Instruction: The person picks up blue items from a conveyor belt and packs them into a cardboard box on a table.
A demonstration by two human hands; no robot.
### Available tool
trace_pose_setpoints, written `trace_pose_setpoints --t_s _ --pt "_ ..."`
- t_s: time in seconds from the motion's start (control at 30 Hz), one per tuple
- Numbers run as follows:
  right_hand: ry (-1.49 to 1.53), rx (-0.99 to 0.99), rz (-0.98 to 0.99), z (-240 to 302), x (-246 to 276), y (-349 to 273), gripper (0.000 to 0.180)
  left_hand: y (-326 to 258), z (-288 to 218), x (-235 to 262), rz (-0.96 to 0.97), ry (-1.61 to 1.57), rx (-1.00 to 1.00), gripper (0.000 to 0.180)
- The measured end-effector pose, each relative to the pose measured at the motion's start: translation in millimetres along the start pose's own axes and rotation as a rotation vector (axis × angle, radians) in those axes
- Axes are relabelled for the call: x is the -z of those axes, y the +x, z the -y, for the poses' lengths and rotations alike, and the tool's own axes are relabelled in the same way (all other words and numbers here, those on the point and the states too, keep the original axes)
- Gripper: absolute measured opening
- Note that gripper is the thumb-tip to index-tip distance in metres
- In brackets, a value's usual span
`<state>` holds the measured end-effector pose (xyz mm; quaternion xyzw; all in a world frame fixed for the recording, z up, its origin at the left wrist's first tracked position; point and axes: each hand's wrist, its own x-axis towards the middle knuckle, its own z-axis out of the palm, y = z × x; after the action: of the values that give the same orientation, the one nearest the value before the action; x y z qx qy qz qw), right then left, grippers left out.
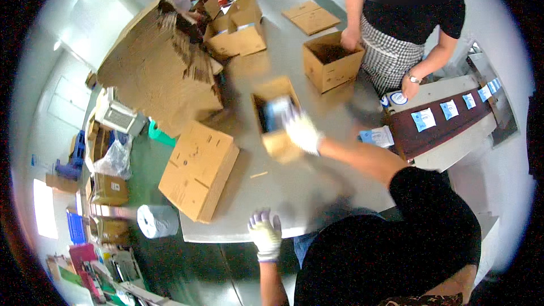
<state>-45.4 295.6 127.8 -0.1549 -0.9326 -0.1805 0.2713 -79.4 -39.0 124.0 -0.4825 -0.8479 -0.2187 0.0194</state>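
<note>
The left hand [265, 234], in a white glove, lies flat with open fingers on the near edge of the grey surface [294, 192]. To its left, a closed cardboard box [198, 170] hangs partly over that edge. Further in, the right hand [301, 131], also gloved, reaches over a small open box [276, 118] in the middle of the surface; it is blurred, and it seems to grip a light blue packet [276, 110] at the box opening. To the right, a dark conveyor belt [447, 122] carries more blue packets. Beyond it, another person [405, 28] in a black shirt stands with one hand on a second open box [330, 59]. At the far left, a stack of flat cardboard [158, 73] leans.
</note>
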Motion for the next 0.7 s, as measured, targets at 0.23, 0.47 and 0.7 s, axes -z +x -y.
trace_pose_setpoints --t_s 0.23,0.47,0.7 --pt "0.808 0.136 0.242 51 167 147 0.041 3 130 15 0.147 0.41 0.345 0.056" --pt "0.666 0.135 1.028 78 96 -118 0.041 36 225 33 0.157 0.48 0.627 0.086" --pt "0.722 -0.228 1.161 3 114 -232 0.048 32 237 -34 0.175 0.559 0.768 0.046"
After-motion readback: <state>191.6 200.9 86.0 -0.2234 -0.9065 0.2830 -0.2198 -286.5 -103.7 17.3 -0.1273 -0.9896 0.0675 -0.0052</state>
